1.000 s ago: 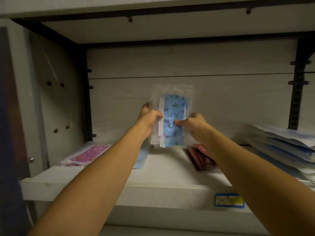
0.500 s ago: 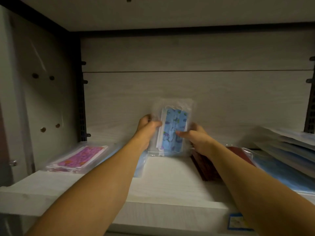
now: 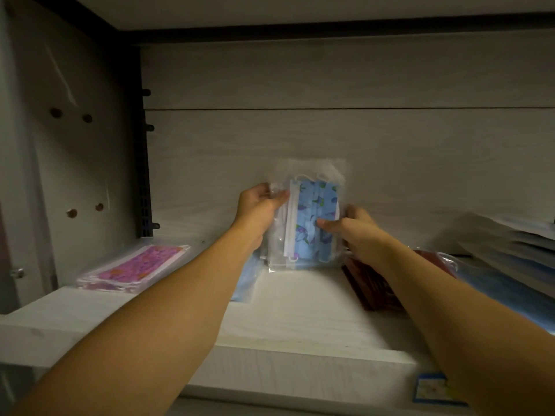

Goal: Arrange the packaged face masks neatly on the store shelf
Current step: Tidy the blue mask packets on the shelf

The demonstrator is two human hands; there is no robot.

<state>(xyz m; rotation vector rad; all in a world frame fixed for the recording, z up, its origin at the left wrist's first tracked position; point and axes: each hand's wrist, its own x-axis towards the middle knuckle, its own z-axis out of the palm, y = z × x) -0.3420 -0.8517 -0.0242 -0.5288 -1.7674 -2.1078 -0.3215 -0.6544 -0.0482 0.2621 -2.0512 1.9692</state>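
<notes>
A clear packet of blue patterned face masks [image 3: 309, 217] stands upright on the white shelf [image 3: 300, 319], close to the back wall. My left hand [image 3: 258, 208] grips its left edge and my right hand [image 3: 351, 229] holds its right side, thumb across the front. A pink patterned mask packet [image 3: 135, 267] lies flat at the shelf's left. A plain blue packet [image 3: 247, 280] lies partly hidden under my left forearm. Dark red packets [image 3: 372, 286] sit behind my right wrist.
A sloping pile of blue and white mask packets [image 3: 510, 259] fills the right end of the shelf. The cabinet side wall [image 3: 75, 145] with peg holes closes the left. A blue price tag [image 3: 432, 388] is stuck on the shelf's front edge.
The blue patterned packet has come down from mid-air until its bottom edge meets the shelf. Both hands kept hold of it, and the view has moved closer.
</notes>
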